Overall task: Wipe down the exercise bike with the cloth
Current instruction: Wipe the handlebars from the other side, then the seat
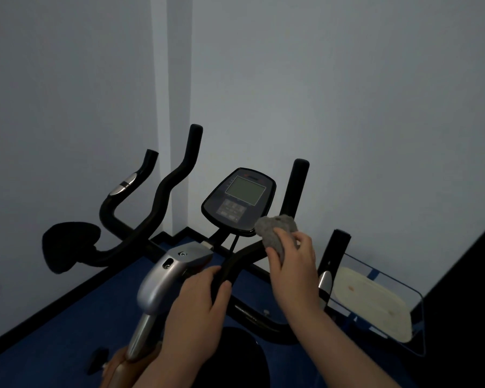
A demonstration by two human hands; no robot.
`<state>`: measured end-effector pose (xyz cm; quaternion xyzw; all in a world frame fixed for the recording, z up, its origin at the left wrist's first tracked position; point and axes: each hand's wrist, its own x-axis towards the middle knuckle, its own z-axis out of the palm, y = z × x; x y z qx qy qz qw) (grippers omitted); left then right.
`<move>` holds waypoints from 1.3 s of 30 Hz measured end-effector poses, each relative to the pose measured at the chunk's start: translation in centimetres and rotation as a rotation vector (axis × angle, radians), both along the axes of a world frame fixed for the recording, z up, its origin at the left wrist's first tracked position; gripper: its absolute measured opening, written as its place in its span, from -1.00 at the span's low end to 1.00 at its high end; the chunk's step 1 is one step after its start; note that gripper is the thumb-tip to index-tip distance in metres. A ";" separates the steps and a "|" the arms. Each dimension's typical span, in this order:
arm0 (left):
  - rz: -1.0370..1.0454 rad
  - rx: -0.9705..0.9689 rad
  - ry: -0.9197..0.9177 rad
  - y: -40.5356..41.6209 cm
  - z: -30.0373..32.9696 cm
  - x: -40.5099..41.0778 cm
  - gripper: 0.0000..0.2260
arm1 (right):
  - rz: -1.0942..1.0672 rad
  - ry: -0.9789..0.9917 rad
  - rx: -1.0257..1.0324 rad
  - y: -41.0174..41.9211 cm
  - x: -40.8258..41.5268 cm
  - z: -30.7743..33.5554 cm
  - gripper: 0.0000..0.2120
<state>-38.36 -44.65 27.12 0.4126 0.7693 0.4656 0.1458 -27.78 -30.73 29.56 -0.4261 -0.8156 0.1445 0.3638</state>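
Pale walls meet in a corner behind the exercise bike [163, 275] on blue floor.
Its handlebars [163, 191] rise toward the corner, and the console [238, 201] tilts back at the camera. Left hand [196, 312] grips the black bar, fingers wrapped around it. Right hand [291, 264] pinches the grey cloth [275, 228] (bunched) just beside the console's lower edge.

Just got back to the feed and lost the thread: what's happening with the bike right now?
A person is at the exercise bike, cleaning it. The right hand holds a bunched grey cloth against the black handlebar, just below the console. The left hand grips the same bar lower down, steadying it. The console screen is dark. How much is already wiped cannot be told.
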 end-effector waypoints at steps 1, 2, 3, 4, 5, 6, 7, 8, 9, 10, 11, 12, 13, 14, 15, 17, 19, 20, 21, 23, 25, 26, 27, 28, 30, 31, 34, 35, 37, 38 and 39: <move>-0.003 0.000 0.011 0.0 -0.1 0.0 -0.68 | 0.040 0.015 -0.040 0.2 0.4 0.3 -0.68; -0.004 0.000 0.024 0.0 -0.1 -0.1 -0.67 | 0.084 0.033 -0.073 0.7 0.7 1.0 -0.73; -0.007 -0.002 0.034 0.0 -0.2 -0.1 -0.65 | 0.111 0.064 -0.077 1.4 1.0 2.0 -0.77; -0.012 -0.008 0.040 0.1 -0.2 -0.2 -0.64 | 0.109 0.116 -0.041 2.2 1.1 3.2 -0.78; -0.017 -0.013 0.044 0.1 -0.2 -0.2 -0.62 | 0.085 0.178 0.014 3.2 1.0 4.5 -0.76; -0.024 -0.019 0.045 0.1 -0.3 -0.2 -0.61 | 0.050 0.240 0.060 4.2 0.8 5.6 -0.72; -0.032 -0.021 0.044 0.1 -0.3 -0.2 -0.61 | 0.019 0.287 0.075 4.9 0.5 6.2 -0.69; -0.039 -0.019 0.040 0.1 -0.3 -0.2 -0.61 | 0.009 0.309 0.060 5.2 0.2 6.4 -0.65; -0.047 -0.013 0.040 0.1 -0.3 -0.3 -0.61 | 0.012 0.302 0.018 5.1 -0.2 6.0 -0.62; -0.057 -0.006 0.050 0.1 -0.2 -0.3 -0.60 | 0.017 0.278 -0.022 4.7 -0.6 4.9 -0.60; -0.069 0.000 0.068 0.1 -0.1 -0.2 -0.60 | 0.020 0.259 -0.047 4.0 -0.8 3.5 -0.58; -0.081 0.003 0.091 0.1 0.0 -0.2 -0.60 | 0.018 0.254 -0.062 3.3 -0.6 2.2 -0.59; -0.090 0.004 0.113 0.1 0.2 -0.1 -0.60 | 0.014 0.249 -0.077 2.8 -0.3 1.5 -0.60; -0.095 -0.003 0.137 0.1 0.3 -0.1 -0.59 | 0.015 0.238 -0.088 2.9 0.0 1.4 -0.62; -0.098 -0.018 0.168 0.1 0.4 -0.1 -0.57 | 0.020 0.227 -0.092 3.4 0.3 1.9 -0.64; -0.097 -0.078 0.249 0.3 0.5 0.0 -0.52 | 0.017 0.272 -0.030 4.9 0.7 4.1 -0.67; -0.095 -0.137 0.323 1.0 1.0 0.2 -0.47 | -0.008 0.375 0.081 6.4 0.0 7.0 -0.63; -0.096 -0.149 0.343 1.6 1.3 0.4 -0.45 | -0.015 0.402 0.111 6.8 -0.6 7.9 -0.59; -0.099 -0.152 0.354 2.2 1.7 0.7 -0.42 | -0.011 0.400 0.117 7.0 -1.3 8.2 -0.56; -0.104 -0.146 0.334 3.4 2.0 1.4 -0.39 | -0.016 0.366 0.067 6.5 -2.3 7.3 -0.51; -0.097 -0.135 0.309 4.0 1.6 2.1 -0.38 | -0.015 0.288 0.053 5.3 -2.1 4.9 -0.53; -0.087 -0.139 0.331 4.1 1.2 2.3 -0.38 | 0.010 0.225 0.077 4.8 -1.7 3.8 -0.59; -0.079 -0.146 0.369 4.1 0.8 2.5 -0.38 | 0.042 0.195 0.097 4.7 -1.1 3.3 -0.67; -0.075 -0.147 0.400 4.1 0.4 2.6 -0.38 | 0.064 0.217 0.105 5.0 -0.5 3.5 -0.73; -0.072 -0.147 0.410 4.2 0.0 2.6 -0.38 | 0.044 0.307 0.136 6.7 0.0 5.3 -0.71; -0.070 -0.140 0.391 4.3 0.0 2.6 -0.39 | 0.019 0.325 0.145 7.3 0.1 6.2 -0.65; -0.029 -0.062 0.256 4.3 0.4 2.7 -0.47 | 0.048 0.248 0.034 7.0 -0.5 6.4 -0.54; 0.009 -0.031 0.213 4.1 0.6 2.8 -0.51 | 0.058 0.188 0.003 6.2 -0.5 5.2 -0.54; 0.126 0.029 0.188 3.4 1.0 3.2 -0.59 | 0.075 0.086 -0.013 4.1 -0.1 2.6 -0.59; 0.182 0.049 0.189 3.1 1.2 3.3 -0.62 | 0.086 0.081 -0.025 2.9 0.2 1.6 -0.61; 0.228 0.062 0.177 2.8 1.4 3.4 -0.65 | 0.111 0.079 -0.037 1.7 0.4 0.8 -0.62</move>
